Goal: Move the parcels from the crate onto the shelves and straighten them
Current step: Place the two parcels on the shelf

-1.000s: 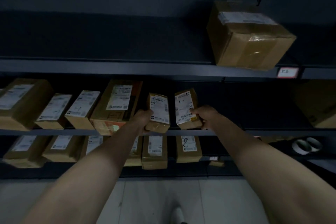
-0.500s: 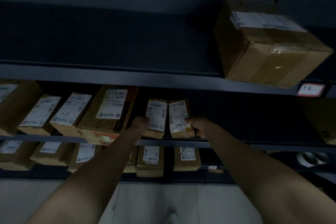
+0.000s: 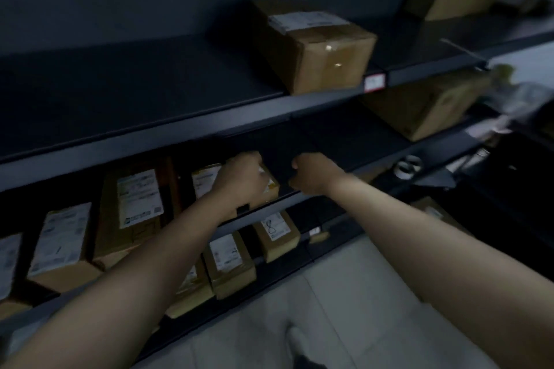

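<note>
Head camera, blurred: holding both forearms out toward the middle shelf [image 3: 278, 204], beneath a big box [image 3: 314, 48] on the upper shelf [image 3: 180, 132]. Covering the small parcels [image 3: 207, 183] standing there with the left hand [image 3: 242, 180], back upward, fingers hidden, so not telling whether gripping or only pressing. Curling the right hand [image 3: 314, 174] into a loose fist just beside them, holding nothing seen. Blocking part of the lower parcels [image 3: 227, 260] with the left forearm
</note>
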{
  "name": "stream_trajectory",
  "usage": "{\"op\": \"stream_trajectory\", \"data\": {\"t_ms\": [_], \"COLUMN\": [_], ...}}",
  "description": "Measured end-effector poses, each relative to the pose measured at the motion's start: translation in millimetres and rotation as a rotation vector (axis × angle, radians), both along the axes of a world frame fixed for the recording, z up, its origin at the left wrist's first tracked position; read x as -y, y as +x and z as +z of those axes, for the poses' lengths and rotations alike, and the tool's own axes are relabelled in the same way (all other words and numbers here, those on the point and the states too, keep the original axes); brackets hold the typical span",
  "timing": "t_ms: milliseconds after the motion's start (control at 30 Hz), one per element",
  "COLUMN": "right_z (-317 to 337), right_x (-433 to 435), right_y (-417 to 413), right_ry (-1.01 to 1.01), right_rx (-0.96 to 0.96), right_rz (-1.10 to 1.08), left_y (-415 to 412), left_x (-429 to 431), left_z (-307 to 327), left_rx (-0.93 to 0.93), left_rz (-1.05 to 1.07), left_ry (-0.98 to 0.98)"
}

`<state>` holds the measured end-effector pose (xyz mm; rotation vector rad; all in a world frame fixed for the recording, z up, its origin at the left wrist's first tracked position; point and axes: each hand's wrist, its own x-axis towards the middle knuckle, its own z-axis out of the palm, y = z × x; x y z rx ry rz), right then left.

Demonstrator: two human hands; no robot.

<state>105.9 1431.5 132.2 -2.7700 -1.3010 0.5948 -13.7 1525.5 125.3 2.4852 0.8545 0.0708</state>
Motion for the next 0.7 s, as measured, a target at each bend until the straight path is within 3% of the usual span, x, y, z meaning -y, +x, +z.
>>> {"op": "stream_trajectory", "data": {"t_ms": [133, 300, 467, 700], "right_z": [47.9, 92.3, 120.9, 131.8], "right_x": [77.5, 200.8, 329.5, 515.9], "right_y": [-18.3, -34.1, -49.3, -78.8], "right_ry": [0.025, 0.058, -0.016, -0.135], "right_rx": [0.36, 0.671, 0.8, 0.833], "right_rz": [-0.101, -0.377, -0.639, -0.972], "left_y": [19.2, 46.4, 70.2, 90.7], "left_x": [59.1, 153.7, 272.3, 476.0], "left_z": [42.4, 94.9, 124.5, 138.6], "left_rx": [0.144, 0.364, 0.581, 0.767], "left_rz": [-0.396, -0.684, -0.941, -1.252], "left_ry": [0.222, 0.564, 0.671, 0.639]}}
